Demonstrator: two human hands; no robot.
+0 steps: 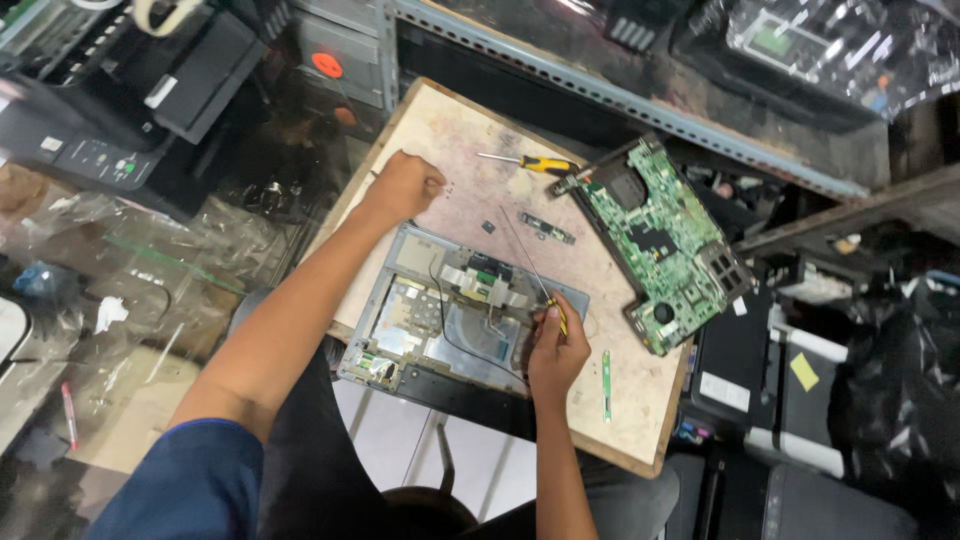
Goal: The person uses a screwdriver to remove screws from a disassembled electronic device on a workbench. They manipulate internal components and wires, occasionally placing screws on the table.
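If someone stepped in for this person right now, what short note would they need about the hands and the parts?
Left hand: closed fist resting on the wooden board, beside tiny screws.
Right hand: holds a thin yellow-handled tool at the right edge of the opened laptop case.
Green circuit board: already out, lying to the right.
Yellow-handled screwdriver: lying free at the board's far side.
Left in the case: ribbon cables and a black wire.

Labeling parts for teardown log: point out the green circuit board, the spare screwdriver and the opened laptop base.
green circuit board (655,240): head view, board's middle.
spare screwdriver (545,164): head view, yellow handle.
opened laptop base (405,305): head view, inner left panel.
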